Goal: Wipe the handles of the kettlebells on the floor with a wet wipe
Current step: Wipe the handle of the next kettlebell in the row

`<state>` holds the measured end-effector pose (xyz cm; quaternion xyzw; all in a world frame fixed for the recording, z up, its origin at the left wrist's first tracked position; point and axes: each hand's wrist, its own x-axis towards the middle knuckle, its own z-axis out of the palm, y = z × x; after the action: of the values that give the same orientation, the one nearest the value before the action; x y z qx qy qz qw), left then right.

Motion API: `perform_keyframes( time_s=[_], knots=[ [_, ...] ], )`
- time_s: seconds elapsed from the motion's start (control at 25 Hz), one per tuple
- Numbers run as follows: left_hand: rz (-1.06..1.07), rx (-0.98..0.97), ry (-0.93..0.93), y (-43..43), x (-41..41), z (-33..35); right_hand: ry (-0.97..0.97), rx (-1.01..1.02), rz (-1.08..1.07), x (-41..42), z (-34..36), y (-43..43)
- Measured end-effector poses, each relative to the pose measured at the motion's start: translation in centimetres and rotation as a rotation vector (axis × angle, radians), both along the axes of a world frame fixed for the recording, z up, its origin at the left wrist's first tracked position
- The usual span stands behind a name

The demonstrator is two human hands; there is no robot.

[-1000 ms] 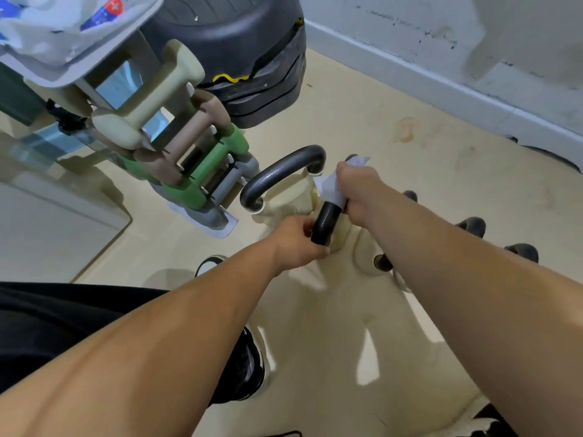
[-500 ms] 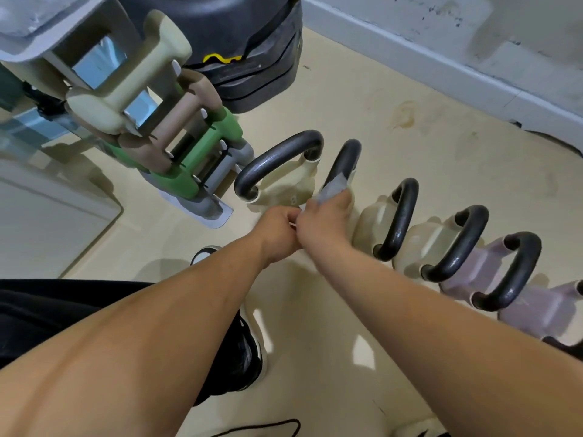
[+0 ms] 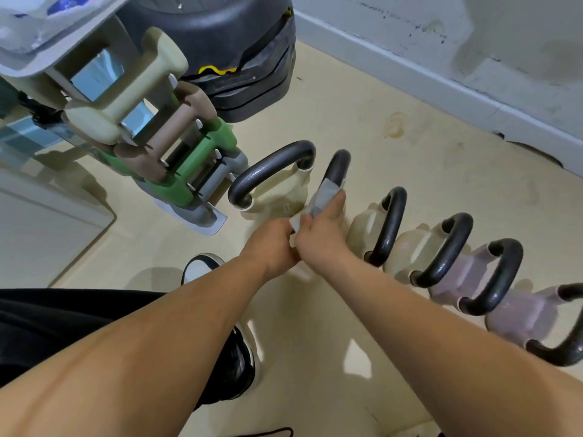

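Moved: right hand (image 3: 318, 231) has slid the wet wipe (image 3: 325, 197) down the second kettlebell handle (image 3: 337, 165).
Grip: right clamps wipe on handle; left hand (image 3: 271, 247) pinches its tail.
Meaning: this handle is nearly done; four remain.

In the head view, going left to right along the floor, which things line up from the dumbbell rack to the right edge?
Dumbbell rack → first cream kettlebell → kettlebell handle with the wet wipe on it → third cream kettlebell → fourth cream kettlebell → first lilac kettlebell → second lilac kettlebell.
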<state>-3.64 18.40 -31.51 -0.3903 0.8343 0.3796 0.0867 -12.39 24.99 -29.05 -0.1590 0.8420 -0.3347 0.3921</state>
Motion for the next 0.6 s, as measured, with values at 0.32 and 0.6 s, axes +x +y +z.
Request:
perform_keyframes(
  time_s=[0.32,0.6],
  knots=[
    [-0.001,0.059,0.055,-0.2,-0.3,-1.5,-0.183,-0.055,-0.198,-6.3,0.5,-5.3],
    [0.010,0.167,0.017,-0.7,-1.2,-0.5,-0.098,0.054,-0.019,-5.5,1.8,-2.9]
  ],
)
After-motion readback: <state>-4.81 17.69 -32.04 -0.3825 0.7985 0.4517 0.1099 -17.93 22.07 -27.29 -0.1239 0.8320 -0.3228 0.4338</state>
